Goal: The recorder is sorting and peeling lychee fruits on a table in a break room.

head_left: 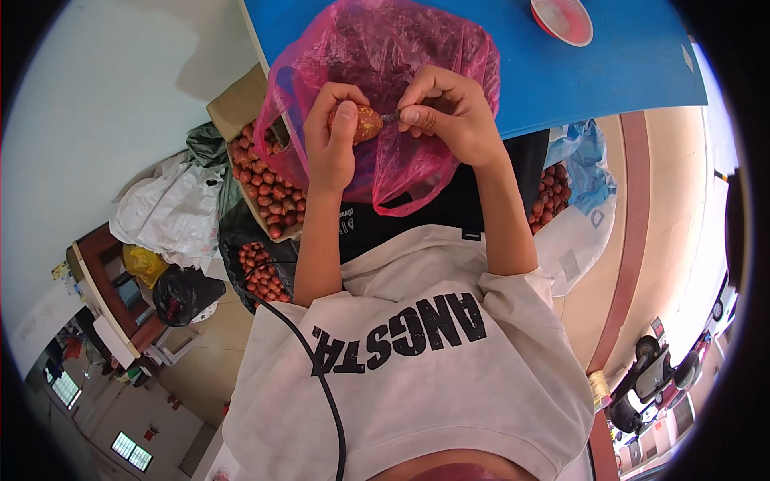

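Note:
My left hand [332,132] is closed round an egg-shaped, orange-brown piece [368,124] with yellow patches, which looks like a fruit. Its thumb lies along the near side. The pointed end faces right, toward my right hand [451,112]. There the thumb and fingers pinch a small dark, greyish bit at that tip; whether it is a stem or a little tool, I cannot make out. Both hands are above a thin pink plastic bag [401,172], which spreads over the table edge and hangs down toward my lap. What lies inside the bag is hidden.
A blue table [593,80] carries a red-and-white bowl [563,20]. Left of me, a cardboard box [241,100] and a black bag [233,240] hold many reddish-brown fruits. A white-and-blue sack [589,200] stands right. A black cable [327,393] crosses my shirt.

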Demonstrator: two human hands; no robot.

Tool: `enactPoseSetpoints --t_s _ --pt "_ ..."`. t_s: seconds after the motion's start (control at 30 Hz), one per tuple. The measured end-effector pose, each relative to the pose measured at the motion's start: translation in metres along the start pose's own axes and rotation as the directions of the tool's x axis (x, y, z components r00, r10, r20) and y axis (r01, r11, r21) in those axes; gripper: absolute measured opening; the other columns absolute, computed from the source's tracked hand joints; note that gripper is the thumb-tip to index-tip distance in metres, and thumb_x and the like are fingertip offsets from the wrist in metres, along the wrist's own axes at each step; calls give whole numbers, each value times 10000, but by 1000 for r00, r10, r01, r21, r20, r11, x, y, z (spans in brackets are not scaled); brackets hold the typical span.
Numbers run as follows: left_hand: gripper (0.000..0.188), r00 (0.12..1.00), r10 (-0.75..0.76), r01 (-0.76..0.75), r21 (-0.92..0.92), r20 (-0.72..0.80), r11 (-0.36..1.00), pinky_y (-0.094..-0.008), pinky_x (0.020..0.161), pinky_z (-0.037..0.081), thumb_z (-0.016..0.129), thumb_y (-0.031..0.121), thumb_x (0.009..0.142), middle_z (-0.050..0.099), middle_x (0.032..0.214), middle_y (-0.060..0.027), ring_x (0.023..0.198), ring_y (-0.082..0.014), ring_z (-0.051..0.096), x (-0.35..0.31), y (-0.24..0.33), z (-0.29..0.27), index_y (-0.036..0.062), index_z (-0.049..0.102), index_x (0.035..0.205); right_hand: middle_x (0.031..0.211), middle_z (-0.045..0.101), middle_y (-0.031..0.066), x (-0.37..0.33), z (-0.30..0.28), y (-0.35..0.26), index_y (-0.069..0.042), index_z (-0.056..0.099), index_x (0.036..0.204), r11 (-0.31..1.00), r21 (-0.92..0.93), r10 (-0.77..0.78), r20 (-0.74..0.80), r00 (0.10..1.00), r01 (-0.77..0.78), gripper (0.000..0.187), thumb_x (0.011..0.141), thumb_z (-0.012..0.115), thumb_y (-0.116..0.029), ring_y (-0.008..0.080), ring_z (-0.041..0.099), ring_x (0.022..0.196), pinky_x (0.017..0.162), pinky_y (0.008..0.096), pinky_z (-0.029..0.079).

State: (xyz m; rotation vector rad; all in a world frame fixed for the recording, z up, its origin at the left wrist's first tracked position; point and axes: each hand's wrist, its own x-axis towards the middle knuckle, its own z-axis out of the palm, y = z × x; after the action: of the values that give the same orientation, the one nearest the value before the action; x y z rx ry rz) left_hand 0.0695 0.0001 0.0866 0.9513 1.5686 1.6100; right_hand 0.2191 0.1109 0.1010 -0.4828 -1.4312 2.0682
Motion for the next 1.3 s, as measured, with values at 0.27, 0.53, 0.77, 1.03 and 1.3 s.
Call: enactPoseSetpoints --t_s 0.27,0.53,0.77,1.03,1.3 --pt "226 999 43 -45 112 23 993 -262 735 394 495 240 918 598 856 -47 762 -137 493 1 1 1 39 599 927 786 620 56 -1 -2 9 -15 643 824 992 -113 -50 24 998 52 86 817 695 53 113 553 640 601 203 450" --pt "243 998 63 -63 185 10 981 -251 705 377 479 245 921 594 840 -38 735 -127 475 4 1 4 37 602 894 774 627 49 2 -3 13 -14 641 810 980 -193 -40 22 999 44 122 789 664 104 111 546 622 595 204 448" --pt "199 997 72 -72 175 5 982 -259 705 407 500 205 914 614 828 -49 729 -140 505 6 -2 2 35 602 904 763 643 47 2 3 15 -10 639 791 964 -259 -68 12 998 68 163 757 633 149 111 548 613 585 204 448" --pt "195 994 98 -105 195 47 975 -262 699 409 499 201 914 611 826 -46 725 -140 505 3 -1 1 35 601 904 765 648 46 -3 10 17 -4 641 776 919 -379 -113 22 993 113 174 741 627 166 117 553 614 583 206 451" --pt "270 996 79 -83 150 31 985 -255 654 407 488 254 929 622 856 -76 683 -145 503 -1 8 6 33 548 1071 764 644 43 -15 16 7 -7 648 820 942 -306 -176 -93 980 140 168 729 666 134 128 546 598 574 214 439"
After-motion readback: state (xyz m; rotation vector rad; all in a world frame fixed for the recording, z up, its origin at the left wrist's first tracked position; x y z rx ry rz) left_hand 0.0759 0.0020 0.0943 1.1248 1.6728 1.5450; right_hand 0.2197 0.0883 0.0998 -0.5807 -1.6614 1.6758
